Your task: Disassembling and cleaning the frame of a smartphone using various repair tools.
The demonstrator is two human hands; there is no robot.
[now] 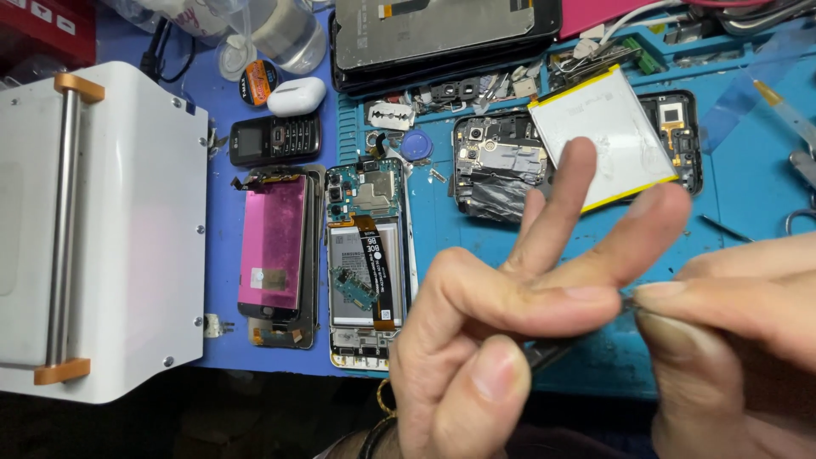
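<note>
My left hand (501,331) is raised close to the camera. Its thumb and index finger pinch a thin dark tool (552,350), and the other fingers are spread upward. My right hand (739,327) comes in from the right with its fingertips pinched on the tool's far end, touching the left index fingertip. Whether a small part sits between the fingertips is hidden. Below the hands, on a blue mat (476,212), lies an opened phone (365,255) with an orange flex cable. A second opened phone (501,166) lies further back, beside a white battery (599,136).
A pink screen panel (274,242) lies left of the opened phone. A white machine (93,229) with a metal roller fills the left. Behind are a black keypad phone (274,138), a white earbud case (296,95), a razor blade (391,115) and stacked screens (442,34).
</note>
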